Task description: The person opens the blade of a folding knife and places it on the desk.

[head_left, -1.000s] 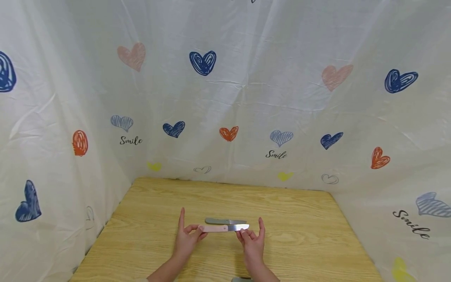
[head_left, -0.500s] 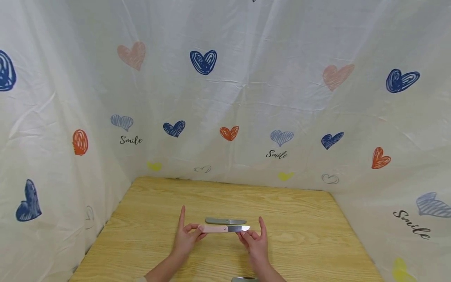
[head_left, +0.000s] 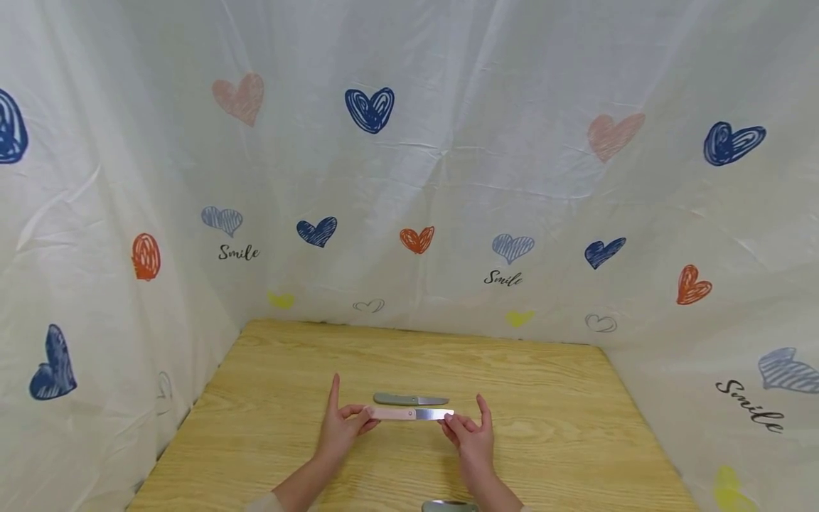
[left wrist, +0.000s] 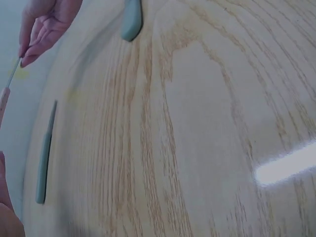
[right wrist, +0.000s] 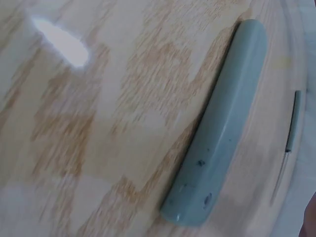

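Note:
A small knife with a pale pink handle (head_left: 392, 414) and shiny blade is held level above the table, its tip to the right. My left hand (head_left: 335, 435) pinches the handle's end between thumb and fingers, index finger pointing up. Near the tip, my right hand (head_left: 475, 446) pinches the blade, little finger raised. Just beyond lies a second knife with a grey-green handle (head_left: 395, 400), flat on the table. In the left wrist view the pink knife (left wrist: 4, 101) shows edge-on, with the right hand (left wrist: 52, 24) at its blade.
A grey-green handled item (head_left: 448, 506) lies by the right forearm, cut off by the frame. The right wrist view shows a smooth grey-green handle (right wrist: 217, 123) up close. The wood-grain table (head_left: 544, 427) is bordered by a white curtain (head_left: 448, 178) printed with hearts.
My right hand has shifted a little to the right, its thumb now closer to the blade's tip. The left hand and the pink knife have barely moved.

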`<state>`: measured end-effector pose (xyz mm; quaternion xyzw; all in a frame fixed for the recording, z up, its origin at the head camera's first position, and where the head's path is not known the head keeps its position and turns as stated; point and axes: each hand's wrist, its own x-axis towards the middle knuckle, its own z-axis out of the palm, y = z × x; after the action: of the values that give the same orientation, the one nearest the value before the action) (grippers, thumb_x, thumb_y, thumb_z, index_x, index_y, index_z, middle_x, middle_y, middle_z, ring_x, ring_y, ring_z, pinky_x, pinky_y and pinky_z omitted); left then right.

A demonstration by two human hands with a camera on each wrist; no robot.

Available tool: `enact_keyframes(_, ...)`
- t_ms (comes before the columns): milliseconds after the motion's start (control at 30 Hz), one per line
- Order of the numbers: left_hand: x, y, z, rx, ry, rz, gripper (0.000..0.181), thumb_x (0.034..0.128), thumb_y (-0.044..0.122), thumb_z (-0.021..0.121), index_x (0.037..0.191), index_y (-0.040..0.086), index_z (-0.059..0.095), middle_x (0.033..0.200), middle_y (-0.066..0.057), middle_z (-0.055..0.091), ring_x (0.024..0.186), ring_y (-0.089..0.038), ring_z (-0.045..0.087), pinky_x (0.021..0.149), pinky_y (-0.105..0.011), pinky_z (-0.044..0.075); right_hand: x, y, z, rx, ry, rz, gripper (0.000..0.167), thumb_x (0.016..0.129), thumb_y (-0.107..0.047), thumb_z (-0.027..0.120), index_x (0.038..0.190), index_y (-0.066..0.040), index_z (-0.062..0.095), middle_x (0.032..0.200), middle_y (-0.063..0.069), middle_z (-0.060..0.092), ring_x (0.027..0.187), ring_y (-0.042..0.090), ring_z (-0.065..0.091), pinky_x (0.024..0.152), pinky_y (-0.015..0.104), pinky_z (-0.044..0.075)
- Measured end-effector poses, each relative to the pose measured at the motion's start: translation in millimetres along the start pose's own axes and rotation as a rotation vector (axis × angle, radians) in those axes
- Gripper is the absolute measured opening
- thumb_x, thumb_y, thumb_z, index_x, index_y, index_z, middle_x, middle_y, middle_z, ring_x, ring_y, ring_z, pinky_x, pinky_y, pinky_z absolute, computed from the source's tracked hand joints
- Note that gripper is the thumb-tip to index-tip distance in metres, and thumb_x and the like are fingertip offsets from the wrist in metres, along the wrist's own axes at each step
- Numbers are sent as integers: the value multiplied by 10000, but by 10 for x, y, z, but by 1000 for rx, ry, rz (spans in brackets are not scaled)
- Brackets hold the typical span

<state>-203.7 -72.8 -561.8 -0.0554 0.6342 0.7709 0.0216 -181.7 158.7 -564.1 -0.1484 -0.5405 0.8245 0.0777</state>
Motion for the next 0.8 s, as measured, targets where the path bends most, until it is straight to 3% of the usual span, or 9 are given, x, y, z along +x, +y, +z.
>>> enact_keyframes(167,114,-129,46,150,156,-40,1042,824,58,756,1558,69,16,804,-84,715,678,-181,714,647,-259,589,107,131,3,-12,65,14,888,855,142,608,1521,-25,45,683,-4,650,634,97,703,655,208,578)
enact_keyframes(300,192,-241,71,220,234,-59,1021,784,95,799,1539,19,117,795,-96,721,654,-191,717,606,-245,581,168,220,-7,-25,99,25,907,845,154,614,1520,-13,32,708,57,625,646,116,697,676,238,588)
enact_keyframes(533,229,-388,107,304,252,-35,995,760,69,809,1516,-27,169,779,-121,708,612,-132,689,578,-213,568,252,311,-75,-132,139,21,908,815,160,634,1510,-4,73,733,110,640,629,127,685,646,254,590)
enact_keyframes(733,206,-440,76,561,301,-5,995,741,236,834,1499,-1,234,751,-25,717,649,-89,636,720,-281,485,325,342,-158,-254,138,14,922,802,158,650,1506,17,72,745,181,675,596,136,688,598,252,583)
enact_keyframes(800,215,-440,85,602,301,11,985,740,246,833,1493,-4,249,779,-44,727,679,-118,639,748,-338,477,343,337,-162,-288,137,15,930,799,147,664,1506,17,75,745,177,672,593,145,691,599,256,584)
